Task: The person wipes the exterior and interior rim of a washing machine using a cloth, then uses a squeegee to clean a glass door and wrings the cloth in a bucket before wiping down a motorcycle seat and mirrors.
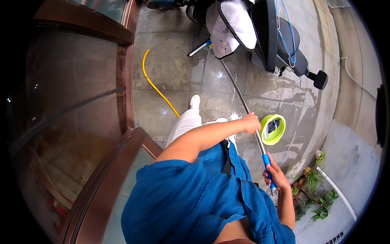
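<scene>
Both my hands grip a long metal pole (237,90) that slants from lower right to upper middle. My left hand (251,123) is closed round its bare shaft. Lower down, my right hand (277,177) wraps the blue grip (267,161) close to the pole's end. The far end passes out of sight behind a pale cloth cover (229,30) on a scooter. Beside that cover a slim bar (198,49) with a blue joint shows on the wet floor, like a squeegee head; its link to the pole is hidden. A lime-green basin (263,140) stands right of my left hand, holding dark cloth.
A black scooter (298,61) with a blue cord (293,34) over it fills the top. The yellow hose (156,88) lies on wet tiles (166,69). Brown-framed doors (129,87) line the left. Plants (321,203) and a white pipe (337,191) edge the right wall.
</scene>
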The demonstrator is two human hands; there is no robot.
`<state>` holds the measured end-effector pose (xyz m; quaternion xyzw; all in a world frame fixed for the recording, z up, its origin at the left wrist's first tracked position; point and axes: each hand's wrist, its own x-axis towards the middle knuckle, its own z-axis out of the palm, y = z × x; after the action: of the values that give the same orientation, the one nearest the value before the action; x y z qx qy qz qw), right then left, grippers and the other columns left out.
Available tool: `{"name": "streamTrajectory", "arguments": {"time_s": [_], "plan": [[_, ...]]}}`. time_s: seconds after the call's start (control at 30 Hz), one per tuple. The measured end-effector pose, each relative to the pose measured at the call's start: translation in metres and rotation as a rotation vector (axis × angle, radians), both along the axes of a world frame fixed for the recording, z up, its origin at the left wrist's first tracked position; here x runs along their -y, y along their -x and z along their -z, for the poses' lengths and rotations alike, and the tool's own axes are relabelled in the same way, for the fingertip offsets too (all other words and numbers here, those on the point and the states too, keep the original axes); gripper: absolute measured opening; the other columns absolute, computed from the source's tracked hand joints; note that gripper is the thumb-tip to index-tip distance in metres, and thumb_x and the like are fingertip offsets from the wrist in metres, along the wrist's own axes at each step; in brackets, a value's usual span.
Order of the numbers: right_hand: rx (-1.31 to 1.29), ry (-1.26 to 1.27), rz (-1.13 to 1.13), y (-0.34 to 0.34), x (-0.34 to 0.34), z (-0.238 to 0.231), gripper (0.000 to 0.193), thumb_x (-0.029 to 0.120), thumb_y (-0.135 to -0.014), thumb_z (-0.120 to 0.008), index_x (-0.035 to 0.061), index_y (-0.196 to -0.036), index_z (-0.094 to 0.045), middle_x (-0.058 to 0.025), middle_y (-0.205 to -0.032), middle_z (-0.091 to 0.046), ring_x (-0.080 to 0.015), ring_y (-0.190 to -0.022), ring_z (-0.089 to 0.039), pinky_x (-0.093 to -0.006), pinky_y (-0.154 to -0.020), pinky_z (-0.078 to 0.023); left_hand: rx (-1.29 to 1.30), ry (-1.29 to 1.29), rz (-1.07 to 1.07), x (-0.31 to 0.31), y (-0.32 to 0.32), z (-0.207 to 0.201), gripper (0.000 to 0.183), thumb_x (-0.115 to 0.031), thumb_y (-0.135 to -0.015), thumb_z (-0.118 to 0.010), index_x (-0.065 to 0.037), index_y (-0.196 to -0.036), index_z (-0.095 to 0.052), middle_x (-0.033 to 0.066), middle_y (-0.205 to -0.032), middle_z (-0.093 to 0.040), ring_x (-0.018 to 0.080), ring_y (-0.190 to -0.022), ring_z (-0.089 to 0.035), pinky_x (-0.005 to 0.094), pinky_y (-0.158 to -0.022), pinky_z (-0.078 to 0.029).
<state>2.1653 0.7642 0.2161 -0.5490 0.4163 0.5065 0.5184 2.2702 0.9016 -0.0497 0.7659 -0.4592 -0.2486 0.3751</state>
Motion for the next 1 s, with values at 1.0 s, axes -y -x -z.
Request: {"name": "streamTrajectory", "arguments": {"time_s": [1.0], "plan": [[0.156,0.131,-0.587,0.142,0.212,-0.031,0.073,0.012,-0.093,-0.058,0.0285,-0.153,-0.020,-0.0012,-0.070,-0.047,-0.0101,-0.051,-0.050,-0.0290,-0.047,-0.047,-0.016,-0.090,0.052,0.207,0.174,-0.008,0.014,-0.018,-0.072,-0.067,-0.019,-0.084,-0.073,0.0072,-0.082,-0.071,0.0263,-0.085,-0.068,0.0429,-0.079,-0.047]]}}
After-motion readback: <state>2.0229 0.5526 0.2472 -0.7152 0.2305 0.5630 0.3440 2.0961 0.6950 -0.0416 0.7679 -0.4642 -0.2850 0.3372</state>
